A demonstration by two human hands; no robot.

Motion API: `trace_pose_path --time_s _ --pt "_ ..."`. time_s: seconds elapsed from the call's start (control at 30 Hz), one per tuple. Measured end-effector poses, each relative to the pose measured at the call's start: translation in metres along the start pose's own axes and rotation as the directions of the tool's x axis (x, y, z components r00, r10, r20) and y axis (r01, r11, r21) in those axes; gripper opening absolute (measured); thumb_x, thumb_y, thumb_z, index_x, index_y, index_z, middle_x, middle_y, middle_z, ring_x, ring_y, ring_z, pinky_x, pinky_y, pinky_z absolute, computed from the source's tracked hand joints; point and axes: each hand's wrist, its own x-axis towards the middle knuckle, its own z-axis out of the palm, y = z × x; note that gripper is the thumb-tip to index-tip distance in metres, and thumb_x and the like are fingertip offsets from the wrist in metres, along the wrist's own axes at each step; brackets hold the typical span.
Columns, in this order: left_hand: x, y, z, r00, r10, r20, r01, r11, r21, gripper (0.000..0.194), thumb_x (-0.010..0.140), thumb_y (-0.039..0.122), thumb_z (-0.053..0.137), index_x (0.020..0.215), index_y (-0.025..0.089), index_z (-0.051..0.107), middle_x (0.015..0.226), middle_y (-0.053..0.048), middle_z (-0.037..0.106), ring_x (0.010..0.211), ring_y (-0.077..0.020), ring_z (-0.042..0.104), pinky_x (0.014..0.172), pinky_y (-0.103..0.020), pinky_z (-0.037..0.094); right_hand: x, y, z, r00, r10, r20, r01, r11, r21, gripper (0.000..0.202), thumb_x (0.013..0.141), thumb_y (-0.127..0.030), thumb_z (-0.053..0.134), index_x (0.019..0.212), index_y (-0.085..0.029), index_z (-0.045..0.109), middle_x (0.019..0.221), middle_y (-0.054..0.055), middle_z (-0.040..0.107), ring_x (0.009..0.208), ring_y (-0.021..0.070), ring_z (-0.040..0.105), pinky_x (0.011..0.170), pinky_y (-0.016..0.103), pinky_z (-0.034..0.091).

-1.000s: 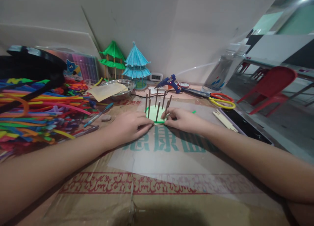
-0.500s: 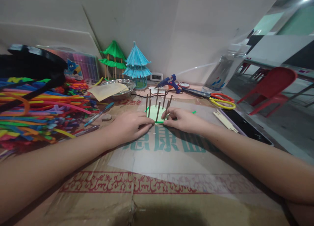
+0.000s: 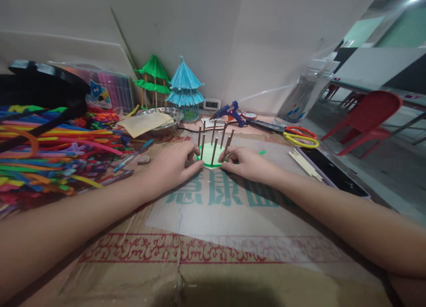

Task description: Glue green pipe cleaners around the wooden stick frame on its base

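Between my hands stands a round pale-green base (image 3: 208, 155) with a bright green fuzzy rim. Several thin brown sticks (image 3: 214, 151) rise upright from it in a ring. My left hand (image 3: 176, 163) holds the base's left edge, its fingers curled and its thumb low at the front. On the right edge, my right hand (image 3: 248, 163) pinches the rim close to the nearest sticks. Its fingertips are partly hidden behind the thumb and sticks. A short green scrap (image 3: 262, 152) lies behind my right hand.
Colourful pipe cleaners (image 3: 49, 151) pile up at left, near pens (image 3: 133, 156). Behind are a metal bowl (image 3: 169, 116), a blue model pavilion (image 3: 185, 87), a green one (image 3: 153, 78) and a blue glue gun (image 3: 229, 112). Scissors (image 3: 301, 138), pale sticks (image 3: 304, 164) and a phone (image 3: 333, 171) lie right.
My left hand has drawn back slightly to the left, its thumb and fingers parting more and showing more of the green rim. My right hand stays almost where it was.
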Motion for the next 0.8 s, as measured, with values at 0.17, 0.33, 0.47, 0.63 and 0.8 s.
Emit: trace_pose_path --time_s 0.17,0.33,0.47,0.63,0.8 --pt "0.004 -0.009 0.005 1.0 0.012 0.024 -0.01 0.996 -0.088 0.024 0.093 0.04 0.057 0.099 0.017 0.064 0.1 -0.007 0.068 0.095 -0.0236 0.062 0.082 -0.036 0.047 -0.002 0.0 0.001 1.0 -0.014 -0.008 0.014 1.0 -0.017 0.016 0.087 -0.022 0.061 0.1 -0.016 0.068 0.069 -0.001 0.061 0.061 0.0129 0.052 0.057 0.026 0.035" --pt "0.006 -0.014 0.007 0.997 0.065 0.043 -0.06 0.992 -0.114 0.022 0.094 0.036 0.057 0.093 0.017 0.069 0.097 -0.006 0.07 0.096 -0.023 0.062 0.086 -0.037 0.046 -0.008 -0.003 0.005 0.999 0.002 -0.045 -0.005 0.998 -0.056 0.017 0.089 -0.028 0.062 0.098 -0.016 0.07 0.074 0.002 0.069 0.066 0.0148 0.059 0.061 0.026 0.039" --pt "0.006 -0.014 0.006 0.996 0.072 0.046 -0.066 0.992 -0.108 0.022 0.093 0.036 0.058 0.093 0.017 0.07 0.096 -0.006 0.069 0.096 -0.0229 0.061 0.085 -0.037 0.046 -0.013 -0.003 0.004 0.995 -0.023 -0.092 0.011 0.991 -0.133 0.021 0.09 -0.033 0.062 0.103 -0.019 0.07 0.095 0.007 0.075 0.082 0.0201 0.066 0.071 0.029 0.044" --pt "0.007 -0.014 0.005 0.996 0.075 0.051 -0.07 0.992 -0.103 0.02 0.093 0.035 0.059 0.093 0.019 0.07 0.098 -0.005 0.07 0.098 -0.0229 0.061 0.09 -0.038 0.045 -0.014 0.005 0.002 0.987 -0.095 -0.128 0.071 0.982 -0.178 0.016 0.09 -0.025 0.06 0.099 -0.02 0.072 0.105 0.007 0.075 0.095 0.0237 0.067 0.082 0.033 0.047" --pt "0.007 -0.015 0.006 0.996 0.078 0.046 -0.073 0.991 -0.111 0.02 0.093 0.035 0.058 0.092 0.019 0.07 0.098 -0.005 0.069 0.097 -0.0227 0.061 0.088 -0.038 0.045 -0.011 0.007 0.005 0.986 -0.057 -0.157 0.047 0.997 -0.066 0.012 0.088 -0.02 0.062 0.091 -0.02 0.073 0.098 0.004 0.076 0.091 0.0206 0.068 0.083 0.032 0.048"
